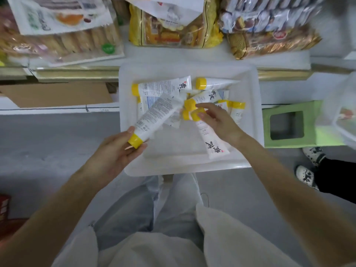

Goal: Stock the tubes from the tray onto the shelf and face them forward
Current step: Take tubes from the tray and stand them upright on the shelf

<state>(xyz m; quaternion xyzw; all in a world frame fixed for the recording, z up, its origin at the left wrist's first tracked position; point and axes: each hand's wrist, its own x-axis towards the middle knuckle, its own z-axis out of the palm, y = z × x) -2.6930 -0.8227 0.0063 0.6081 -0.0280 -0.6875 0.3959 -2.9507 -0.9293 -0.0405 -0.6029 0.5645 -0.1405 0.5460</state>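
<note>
The left hand (119, 149) grips 1 white tube (158, 114) at its yellow cap (135, 141), thumb on top and fingers curled beneath; the tube's body slants away from the palm toward the right hand, printed back upward, raised over the near-left part of the white tray (188, 166). The right hand (215, 120) reaches in from the other side, thumb and forefinger pinching the yellow cap (196, 115) of a second tube (216, 147), which lies flat in the tray and runs back under the hand toward the wrist, its black characters showing. Just beyond the right fingertips sits a loose heap of further tubes (163, 87) – white bodies, yellow caps, pointing different ways, some overlapping. The 2 hands are near each other, the crimped end of the left hand's tube almost meeting the right hand's fingertips. The tray sits in front of both hands, above the person's pale trousers (134, 209). Farther out past the tray is the shelf (173, 54), carrying snack bags (173, 26). Off to the outside of the right forearm stand a green box (289, 139) and a pair of speckled shoes (306, 174); out past the left hand lies flat brown cardboard (57, 95).
</note>
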